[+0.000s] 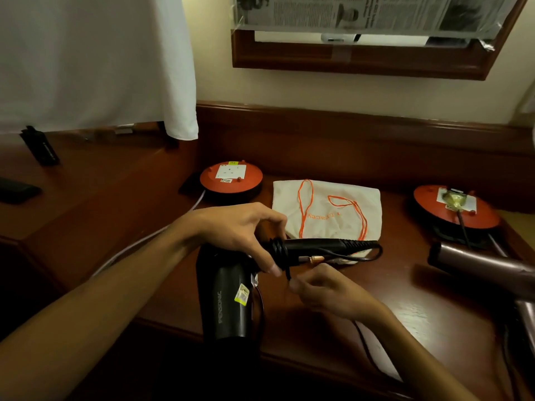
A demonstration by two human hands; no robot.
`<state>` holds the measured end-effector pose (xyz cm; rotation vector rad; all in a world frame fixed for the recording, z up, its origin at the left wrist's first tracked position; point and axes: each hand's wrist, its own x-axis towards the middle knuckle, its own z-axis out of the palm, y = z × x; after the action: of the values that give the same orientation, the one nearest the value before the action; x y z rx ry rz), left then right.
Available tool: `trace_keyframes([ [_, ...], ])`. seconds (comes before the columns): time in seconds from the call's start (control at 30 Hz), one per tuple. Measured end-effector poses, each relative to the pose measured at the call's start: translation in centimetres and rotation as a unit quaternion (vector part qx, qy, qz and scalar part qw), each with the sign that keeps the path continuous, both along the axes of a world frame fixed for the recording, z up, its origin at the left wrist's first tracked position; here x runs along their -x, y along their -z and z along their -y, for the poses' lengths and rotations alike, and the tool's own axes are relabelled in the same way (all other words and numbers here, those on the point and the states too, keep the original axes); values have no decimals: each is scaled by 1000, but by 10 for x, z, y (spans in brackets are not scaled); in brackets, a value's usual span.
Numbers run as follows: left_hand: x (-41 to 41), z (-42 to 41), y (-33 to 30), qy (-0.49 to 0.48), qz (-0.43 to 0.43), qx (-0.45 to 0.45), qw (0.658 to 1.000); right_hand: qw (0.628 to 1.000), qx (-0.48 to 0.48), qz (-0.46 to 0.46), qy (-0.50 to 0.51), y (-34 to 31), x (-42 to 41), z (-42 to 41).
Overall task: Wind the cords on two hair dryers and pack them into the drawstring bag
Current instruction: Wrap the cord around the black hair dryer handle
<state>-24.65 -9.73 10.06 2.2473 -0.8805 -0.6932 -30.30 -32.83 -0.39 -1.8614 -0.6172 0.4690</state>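
Observation:
A black hair dryer (227, 302) lies in front of me, barrel toward me and handle pointing right. My left hand (246, 230) grips it where handle and barrel meet, several turns of black cord under the fingers. My right hand (321, 287) pinches the black cord (359, 257) just below the handle, beside the plug's brass pins. The white drawstring bag (327, 209) with orange strings lies flat behind the dryer. A second, brownish hair dryer (474, 270) rests at the right edge, its cord running to a reel.
Two red cable reels with sockets stand on the wooden desk (419, 314), one (231, 178) left of the bag with a white cable, one (456, 206) at the right. A white cloth (95, 62) hangs at upper left. The desk's front edge runs below my arms.

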Motion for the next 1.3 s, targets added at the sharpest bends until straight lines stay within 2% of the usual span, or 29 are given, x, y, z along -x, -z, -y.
trace_keyframes([
  [0.07, 8, 9, -2, 26, 6, -27, 999, 995, 98, -6, 1, -6, -16, 3],
  [0.17, 20, 22, 3, 40, 19, -132, 990, 981, 188, 51, -28, -21, -46, 7],
  [0.27, 18, 29, 10, 38, 73, -199, 976, 980, 187, 47, -38, -46, -58, 6],
  [0.37, 6, 34, 16, 29, 92, -211, 973, 975, 195, 65, -84, -71, -65, 0],
  [0.47, -10, 31, 22, 21, 77, -195, 977, 941, 285, 139, -120, -88, -67, -9],
  [0.6, -21, 27, 22, 6, 43, -167, 985, 889, 367, 249, -112, -100, -53, -6],
  [0.7, -25, 19, 24, 1, 52, -170, 984, 887, 327, 324, -36, -98, -57, 14],
  [0.8, -28, -1, 26, -21, 37, -181, 983, 940, 207, 268, 46, -93, -59, 43],
  [0.87, -33, -12, 28, -43, 37, -189, 980, 957, 175, 230, 18, -85, -43, 39],
  [0.97, -40, -19, 23, -71, 17, -156, 985, 961, 161, 222, -37, -61, -11, 12],
  [1.1, -39, -27, 11, -77, -24, -69, 994, 977, 95, 190, 36, -29, -3, 7],
  [1.3, -17, -9, 9, -47, -60, 22, 997, 991, -2, 131, 41, -9, -7, -3],
])
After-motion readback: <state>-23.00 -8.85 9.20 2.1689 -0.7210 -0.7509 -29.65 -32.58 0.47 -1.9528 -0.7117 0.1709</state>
